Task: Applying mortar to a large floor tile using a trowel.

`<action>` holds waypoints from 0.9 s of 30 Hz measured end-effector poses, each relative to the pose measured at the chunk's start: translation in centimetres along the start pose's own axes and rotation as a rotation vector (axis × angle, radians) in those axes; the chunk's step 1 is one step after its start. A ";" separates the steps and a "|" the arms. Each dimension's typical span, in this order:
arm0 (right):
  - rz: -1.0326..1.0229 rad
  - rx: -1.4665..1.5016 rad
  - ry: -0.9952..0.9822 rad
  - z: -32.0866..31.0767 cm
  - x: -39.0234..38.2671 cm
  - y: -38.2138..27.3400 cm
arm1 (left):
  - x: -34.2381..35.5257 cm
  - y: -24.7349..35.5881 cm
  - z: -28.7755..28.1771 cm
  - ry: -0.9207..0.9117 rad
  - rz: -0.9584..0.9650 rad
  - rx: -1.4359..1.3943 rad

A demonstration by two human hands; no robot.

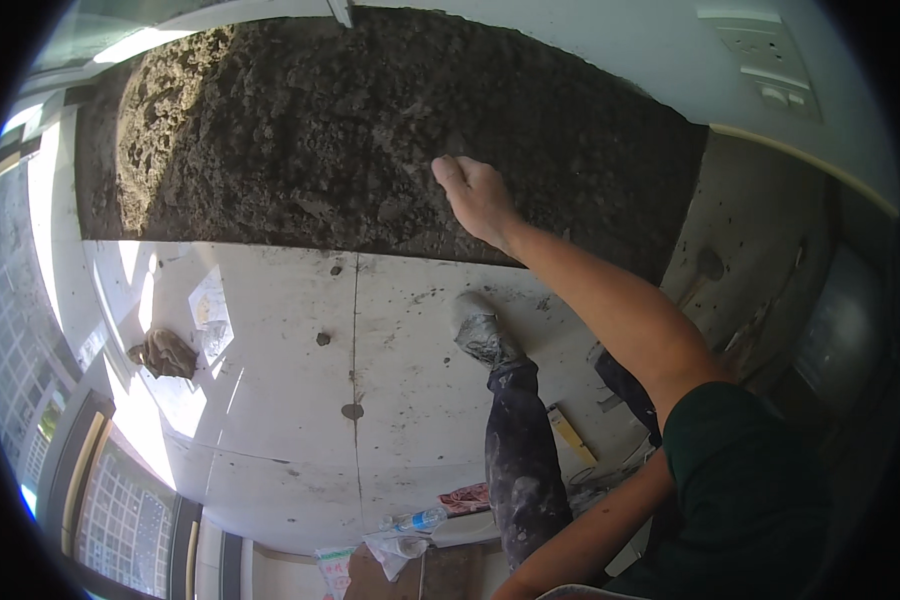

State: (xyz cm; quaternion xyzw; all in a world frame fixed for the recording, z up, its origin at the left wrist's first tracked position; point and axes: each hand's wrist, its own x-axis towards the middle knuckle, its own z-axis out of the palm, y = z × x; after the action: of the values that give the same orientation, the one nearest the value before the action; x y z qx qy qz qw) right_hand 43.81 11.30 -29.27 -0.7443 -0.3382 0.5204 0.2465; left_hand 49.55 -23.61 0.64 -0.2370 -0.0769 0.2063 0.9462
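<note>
Dark, lumpy wet mortar (300, 130) covers a wide band of floor along the top, its left end sunlit. My right hand (470, 190) is over this band, right of its middle, fingers curled closed; what they hold, if anything, is hidden. Whether it touches the mortar I cannot tell. Only the forearm of my left arm shows, reaching down out of the bottom edge; that hand is out of sight. Below the band lie pale tiles (290, 390) with dark splatters, and my dusty shoe (480, 330) stands on them.
A crumpled brown lump (170, 355) lies left, beside glazed doors (125, 500). A yellow level (570, 435) lies by my legs. A plastic bottle (420, 519), red cloth (465, 497) and bags (335, 570) lie near the bottom. A wall (640, 40) with a switch panel (755, 55) bounds the top right.
</note>
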 end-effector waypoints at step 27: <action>0.186 0.234 0.374 -8.2 -0.9 13.2 | 5.9 -2.0 -4.0 -0.112 0.263 -0.687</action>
State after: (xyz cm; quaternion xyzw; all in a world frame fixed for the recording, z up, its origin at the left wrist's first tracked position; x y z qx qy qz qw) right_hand 54.63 1.91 -35.44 -0.8221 -0.1540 0.4295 0.3406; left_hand 56.57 -24.34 -1.64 -0.5370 -0.1624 0.3011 0.7711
